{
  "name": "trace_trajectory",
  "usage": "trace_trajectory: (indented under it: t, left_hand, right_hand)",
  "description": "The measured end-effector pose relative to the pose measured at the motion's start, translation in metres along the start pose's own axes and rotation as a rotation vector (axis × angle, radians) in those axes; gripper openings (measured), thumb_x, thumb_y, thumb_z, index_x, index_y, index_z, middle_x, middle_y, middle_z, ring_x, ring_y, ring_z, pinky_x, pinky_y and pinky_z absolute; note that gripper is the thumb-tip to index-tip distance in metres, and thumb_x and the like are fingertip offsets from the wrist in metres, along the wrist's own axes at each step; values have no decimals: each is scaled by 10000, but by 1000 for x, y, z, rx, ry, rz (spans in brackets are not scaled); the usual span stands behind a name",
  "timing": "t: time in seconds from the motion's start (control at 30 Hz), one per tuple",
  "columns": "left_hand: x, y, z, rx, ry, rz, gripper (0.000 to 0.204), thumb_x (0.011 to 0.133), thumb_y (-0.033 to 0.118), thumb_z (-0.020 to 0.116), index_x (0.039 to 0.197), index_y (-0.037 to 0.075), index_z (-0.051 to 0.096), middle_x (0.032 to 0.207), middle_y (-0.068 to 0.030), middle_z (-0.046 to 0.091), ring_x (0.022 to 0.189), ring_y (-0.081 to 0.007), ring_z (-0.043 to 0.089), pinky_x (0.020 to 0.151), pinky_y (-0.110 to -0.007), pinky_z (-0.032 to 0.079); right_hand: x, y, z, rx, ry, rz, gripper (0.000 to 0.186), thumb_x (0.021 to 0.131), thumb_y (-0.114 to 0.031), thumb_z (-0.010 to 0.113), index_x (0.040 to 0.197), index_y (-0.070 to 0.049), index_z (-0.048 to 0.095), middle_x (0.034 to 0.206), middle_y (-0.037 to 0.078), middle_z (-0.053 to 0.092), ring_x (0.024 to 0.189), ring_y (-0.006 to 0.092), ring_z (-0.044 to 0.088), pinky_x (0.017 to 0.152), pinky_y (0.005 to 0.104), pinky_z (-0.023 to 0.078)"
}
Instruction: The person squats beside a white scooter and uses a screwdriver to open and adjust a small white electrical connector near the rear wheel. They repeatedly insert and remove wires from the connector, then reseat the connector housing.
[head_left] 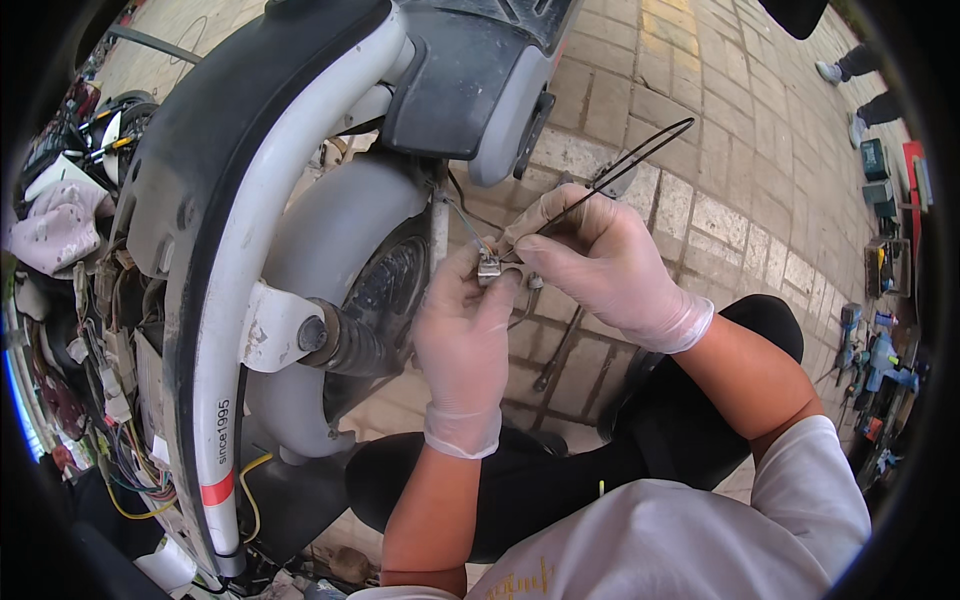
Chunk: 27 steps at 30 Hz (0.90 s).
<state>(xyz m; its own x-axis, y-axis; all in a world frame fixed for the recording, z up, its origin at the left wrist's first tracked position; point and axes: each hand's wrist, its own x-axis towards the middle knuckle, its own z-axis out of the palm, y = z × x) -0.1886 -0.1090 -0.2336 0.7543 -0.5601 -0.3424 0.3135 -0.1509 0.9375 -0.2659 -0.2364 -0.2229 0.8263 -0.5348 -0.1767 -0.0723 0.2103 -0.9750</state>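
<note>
Both my hands wear thin translucent gloves and meet beside the rear of a scooter [240, 290]. My left hand [462, 325] pinches a small silvery metal block [488, 268] with thin wires at its top. Close against it, my right hand [605, 262] has thumb and forefinger closed on a thin black cable [640, 155]. The cable runs out past the hand to the upper right and doubles back in a narrow bend. Fingers partly hide where cable and block come together, so I cannot tell whether they are joined.
The scooter's grey rear fender [310, 290] and a ribbed dark shock absorber [350, 345] lie left of my hands. Loose wires [125, 460] and scrap parts crowd the far left. Tools [880, 365] and boxes line the right edge. A person's feet [845, 95] stand on the paving.
</note>
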Motion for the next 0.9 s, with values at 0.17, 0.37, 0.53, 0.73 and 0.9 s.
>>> trace_trajectory:
  t: [0.17, 0.37, 0.53, 0.73, 0.9]
  left_hand:
    - [5, -8, -5, 90, 22, 71, 341, 885, -15, 663, 1221, -38, 608, 1000, -76, 686, 882, -111, 648, 789, -248, 518]
    - [10, -19, -11, 179, 41, 121, 335, 866, 6, 695, 1196, -14, 638, 1004, -82, 695, 876, -135, 663, 782, -276, 534]
    - [10, -21, -9, 169, 46, 193, 336, 859, 7, 703, 1191, -2, 651, 1002, -83, 697, 863, -137, 659, 771, -280, 534]
    - [12, -23, -11, 236, 28, 280, 365, 847, 1, 705, 1207, -10, 644, 990, -102, 700, 831, -138, 659, 758, -283, 529]
    - [10, -21, -10, 161, -1, 244, 372, 846, -3, 705, 1213, -11, 643, 988, -91, 702, 818, -130, 654, 750, -278, 525]
  right_hand:
    - [3, 9, -2, 9, -16, -34, 139, 897, -42, 643, 986, 60, 610, 878, 75, 692, 822, 88, 674, 728, 240, 559]
    - [7, 11, -4, -137, -52, -119, 119, 883, -34, 644, 967, 47, 621, 849, 67, 693, 804, 82, 676, 725, 254, 559]
    - [9, 7, -6, -184, -58, -145, 116, 874, -32, 651, 952, 49, 621, 811, 79, 692, 785, 91, 681, 721, 253, 558]
    - [5, 8, -5, -191, -50, -174, 123, 880, -26, 648, 964, 64, 652, 816, 91, 700, 778, 96, 682, 707, 248, 557]
    - [1, 21, -2, -164, -6, -282, 109, 893, -13, 655, 966, 68, 662, 860, 123, 715, 777, 124, 701, 706, 253, 564]
